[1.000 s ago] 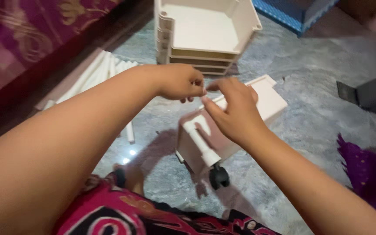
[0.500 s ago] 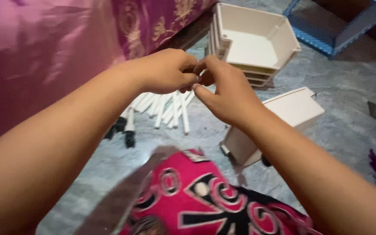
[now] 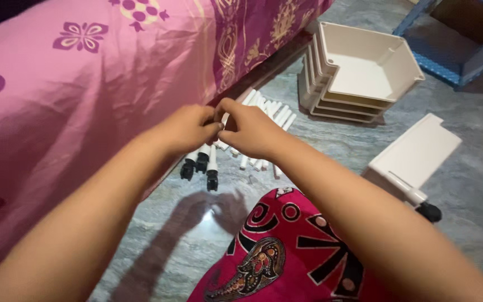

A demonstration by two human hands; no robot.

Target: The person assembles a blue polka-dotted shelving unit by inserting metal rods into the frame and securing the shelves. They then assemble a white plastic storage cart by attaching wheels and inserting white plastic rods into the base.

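The left hand [image 3: 188,130] and the right hand [image 3: 247,131] are meeting fingertip to fingertip above the floor, each grip pressed together in a pinch. Whatever small piece is sitting between them is hidden by the fingers, so I cannot tell what it is. Directly below the grips, white tubes [image 3: 264,114] are lying in a loose row on the grey floor [image 3: 331,151], three of them ending in black caster wheels [image 3: 199,166]. Beyond the right grip, stacked white trays [image 3: 359,70] are resting. Left of both grips, a pink bedsheet [image 3: 85,95] is hanging down.
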